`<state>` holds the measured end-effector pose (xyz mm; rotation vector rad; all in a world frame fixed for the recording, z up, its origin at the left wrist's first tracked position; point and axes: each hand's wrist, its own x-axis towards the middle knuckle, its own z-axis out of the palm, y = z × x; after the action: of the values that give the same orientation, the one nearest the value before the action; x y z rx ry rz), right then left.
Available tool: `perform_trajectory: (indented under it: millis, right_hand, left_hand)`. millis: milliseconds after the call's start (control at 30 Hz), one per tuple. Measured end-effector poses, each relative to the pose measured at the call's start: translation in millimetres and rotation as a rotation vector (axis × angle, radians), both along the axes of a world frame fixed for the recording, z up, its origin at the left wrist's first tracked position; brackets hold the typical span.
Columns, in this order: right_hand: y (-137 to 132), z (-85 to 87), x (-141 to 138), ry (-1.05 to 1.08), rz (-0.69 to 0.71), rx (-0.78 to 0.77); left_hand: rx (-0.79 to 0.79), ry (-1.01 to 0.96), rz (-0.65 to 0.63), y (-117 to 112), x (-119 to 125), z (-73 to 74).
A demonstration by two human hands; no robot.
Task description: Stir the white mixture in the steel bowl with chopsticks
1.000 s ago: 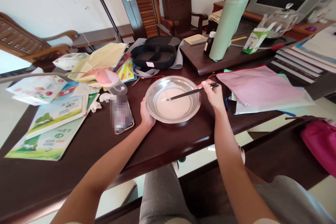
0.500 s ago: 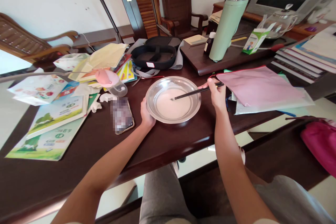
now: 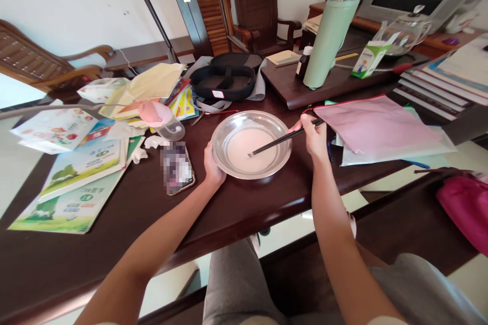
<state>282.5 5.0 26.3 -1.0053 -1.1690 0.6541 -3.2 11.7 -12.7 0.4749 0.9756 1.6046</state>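
A shallow metal bowl (image 3: pixel 282 160) stands on the dark wooden table, with a milky, pale pinkish-white liquid (image 3: pixel 244 147) in it. My left hand (image 3: pixel 214 166) grips the bowl's left rim, its fingers partly hidden behind the side. On the right, my right hand (image 3: pixel 314 134) is closed around a pair of dark chopsticks (image 3: pixel 280 139). They slant down to the left, and their tips dip into the liquid near the bowl's middle. A phone (image 3: pixel 179 167) lies left of my left hand.
Books (image 3: pixel 72 177), a tissue box (image 3: pixel 57 129) and a pink-lidded clear container (image 3: pixel 162 119) lie at left. Behind the bowl sits an open black case (image 3: pixel 223 81). A green thermos (image 3: pixel 331 35) stands at back right, with a pink zip pouch (image 3: pixel 381 124) nearer.
The chopstick tips have shifted slightly downward in the liquid, and the chopsticks slant a little more steeply. The bowl and my left hand stay put.
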Motion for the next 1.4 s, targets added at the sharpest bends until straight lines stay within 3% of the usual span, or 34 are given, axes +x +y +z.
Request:
perform_trajectory:
  millis: [167,367,567,767,967,1167,1333,1400]
  right_hand:
    - [-0.4,0.1,-4.2,-0.065,0.092,-0.028]
    - [1.5,0.8,-0.9,0.073,-0.085,0.034]
    - [-3.1,4.2,-6.8,-0.055,0.086,-0.037]
    - [-0.6,3.7,-1.4,0.031,-0.061,-0.007]
    - [-3.5,5.6,-6.5,-0.07,0.106,-0.075]
    - [-2.0,5.8,-3.2,0.002,-0.025,-0.026]
    - [-3.5,6.3,-6.2,-0.062,0.123,-0.067]
    - [-2.5,6.2,-5.5,-0.052,0.094,-0.058]
  left_hand:
    - [0.005,-0.011,-0.007,-0.2,1.2,1.2]
    - [0.023,0.013,-0.01,-0.1,0.2,-1.5]
    - [0.037,0.032,-0.037,-0.3,-2.0,-3.3]
    - [0.024,0.016,-0.001,0.1,-0.2,-3.3]
    - [0.048,0.04,-0.018,0.0,-0.8,-3.2]
    - [0.034,0.027,-0.014,0.1,-1.3,-3.8]
    - [0.041,0.03,-0.004,0.4,0.3,-3.0]
    - [0.035,0.037,-0.001,0.3,0.5,-2.5]
